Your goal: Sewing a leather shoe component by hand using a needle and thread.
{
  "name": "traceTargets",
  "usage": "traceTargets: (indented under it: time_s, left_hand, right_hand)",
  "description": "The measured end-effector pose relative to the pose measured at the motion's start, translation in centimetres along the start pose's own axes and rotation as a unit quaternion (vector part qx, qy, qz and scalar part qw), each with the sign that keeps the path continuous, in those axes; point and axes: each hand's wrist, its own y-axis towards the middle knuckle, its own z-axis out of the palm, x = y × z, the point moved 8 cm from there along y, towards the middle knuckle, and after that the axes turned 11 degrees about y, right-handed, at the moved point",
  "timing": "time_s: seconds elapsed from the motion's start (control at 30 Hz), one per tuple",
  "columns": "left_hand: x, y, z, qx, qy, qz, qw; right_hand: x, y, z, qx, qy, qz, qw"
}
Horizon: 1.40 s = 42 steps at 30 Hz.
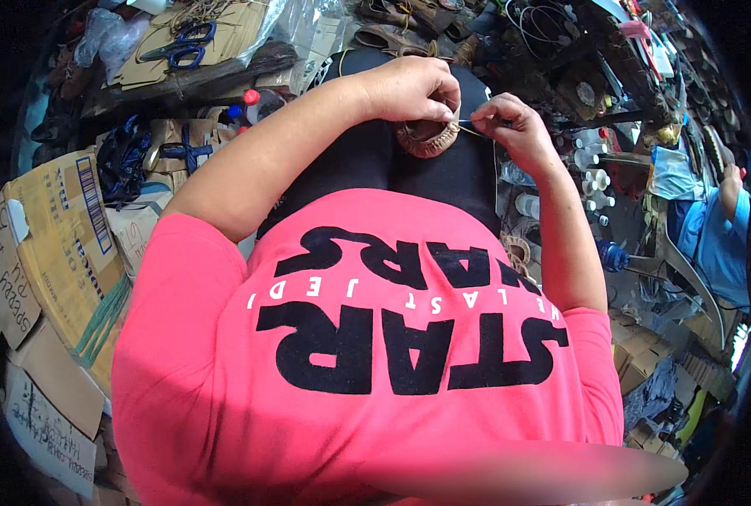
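A brown leather shoe with a puckered seam rests over my dark-trousered lap, its opening partly covered by my fingers. My left hand is closed, thumb and fingers pinching the rim of the shoe. Just to the right, my right hand pinches a thin pale thread that runs to the shoe's edge. Whether a needle is also between those fingertips is too small to tell.
Blue-handled scissors lie on cardboard at the far left. Big cardboard boxes stand on the left. Several small bottles sit to the right. Beyond my knees lie more brown shoes. Another person in blue is at the far right.
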Motion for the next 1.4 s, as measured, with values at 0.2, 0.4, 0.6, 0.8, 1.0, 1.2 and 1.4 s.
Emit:
traceTargets:
  time_s: [0.2,0.4,0.6,0.8,1.0,1.2,1.4]
  left_hand:
    - [1.4,0.1,1.4,0.031,-0.112,-0.002,0.993]
    - [1.5,0.0,2.5,0.089,-0.163,0.013,0.983]
    - [1.3,0.2,3.1,0.155,-0.138,-0.008,0.978]
    - [1.1,0.7,3.0,0.123,-0.085,0.027,0.988]
    - [1.1,0.6,2.3,0.039,-0.068,0.044,0.996]
    - [0.9,-1.7,1.0,-0.139,0.000,-0.058,0.989]
    - [2.2,-10.2,-1.1,-0.002,0.041,-0.150,0.988]
  right_hand:
    - [-0.2,-0.3,1.3,0.019,0.006,-0.033,0.999]
    - [0.6,-1.9,1.9,-0.037,0.015,-0.074,0.996]
    - [4.0,-2.3,2.4,-0.005,-0.166,-0.101,0.981]
    - [6.2,-0.9,4.7,0.095,-0.384,-0.152,0.906]
    - [4.8,-0.9,3.6,0.095,-0.292,-0.095,0.947]
    - [3.1,-0.6,3.5,0.036,-0.179,-0.056,0.982]
    - [-1.9,-6.1,-3.5,-0.010,0.316,0.079,0.945]
